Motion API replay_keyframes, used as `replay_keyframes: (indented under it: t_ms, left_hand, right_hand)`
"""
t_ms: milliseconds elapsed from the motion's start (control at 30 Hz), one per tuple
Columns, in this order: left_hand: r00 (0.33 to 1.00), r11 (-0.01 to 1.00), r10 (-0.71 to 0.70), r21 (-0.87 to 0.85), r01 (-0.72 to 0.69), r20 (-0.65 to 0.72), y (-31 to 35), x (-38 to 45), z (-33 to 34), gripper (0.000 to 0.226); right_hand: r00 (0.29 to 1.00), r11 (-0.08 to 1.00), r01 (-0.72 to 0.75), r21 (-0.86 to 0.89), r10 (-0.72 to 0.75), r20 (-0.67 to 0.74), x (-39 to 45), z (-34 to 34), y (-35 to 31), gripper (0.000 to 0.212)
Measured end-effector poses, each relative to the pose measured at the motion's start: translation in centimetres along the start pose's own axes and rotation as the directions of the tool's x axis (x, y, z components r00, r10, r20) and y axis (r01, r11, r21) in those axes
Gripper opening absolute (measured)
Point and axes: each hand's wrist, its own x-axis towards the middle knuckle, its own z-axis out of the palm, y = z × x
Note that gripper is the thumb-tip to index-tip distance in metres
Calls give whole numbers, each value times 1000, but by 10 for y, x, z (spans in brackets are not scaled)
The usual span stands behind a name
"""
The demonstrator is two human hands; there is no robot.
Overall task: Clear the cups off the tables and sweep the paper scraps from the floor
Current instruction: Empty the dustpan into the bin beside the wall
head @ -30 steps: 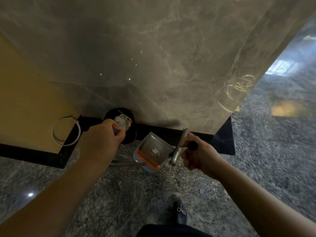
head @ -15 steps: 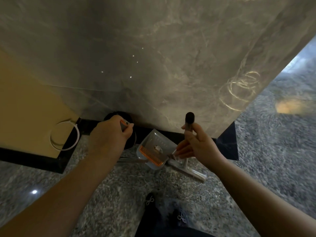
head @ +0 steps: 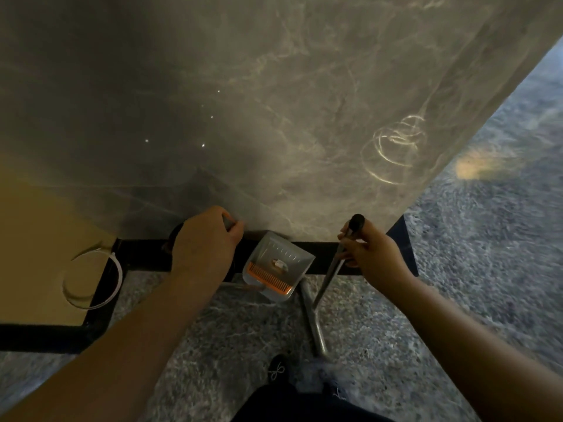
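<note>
Below, translucent wedge-shaped dustpan (head: 277,268) with orange ribbed comb edge.

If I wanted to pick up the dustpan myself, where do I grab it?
Grab the dustpan by its long metal handle, near the black top end, from above. The handle leans up toward you, and the right hand grips it there. The pan's mouth holds a scrap.

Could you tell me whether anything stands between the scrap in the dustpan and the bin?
Yes: the left hand, gripping a small item, covers most of the bin, left of the dustpan. The right hand holds the handle.
</note>
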Motion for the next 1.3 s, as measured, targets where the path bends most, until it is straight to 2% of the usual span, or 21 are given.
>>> replay_keyframes:
  t_ms: [167, 233, 433, 733, 867, 1133, 1300]
  left_hand:
    - [991, 991, -74, -107, 86, 111, -3, 15, 6, 24]
    - [988, 990, -85, -105, 99, 127, -4, 20, 9, 23]
    - [979, 960, -108, -238, 147, 171, -5, 39, 18, 23]
    - [957, 937, -157, -269, 223, 245, 10, 66, 48, 24]
    - [941, 945, -189, -208, 251, 280, 21, 79, 66, 22]
    - [969, 964, -150, -190, 188, 196, 35, 99, 110, 48]
    - [968, 954, -191, -201, 221, 162, 45, 104, 128, 47]
  right_hand:
    - [998, 998, -24, 61, 28, -53, 18, 8, -1, 18]
    - [997, 996, -22, 90, 28, -68, 26, 8, -4, 18]
    - [996, 991, -9, 130, 20, -82, 52, 3, -9, 21]
    - [996, 982, -67, 178, 78, -53, 106, -14, -2, 20]
    - [996, 986, -79, 146, 85, -31, 141, -26, 0, 16]
    - [996, 994, -81, 67, 77, 51, 202, -42, 4, 17]
    - [995, 991, -91, 93, 86, 59, 228, -46, 7, 25]
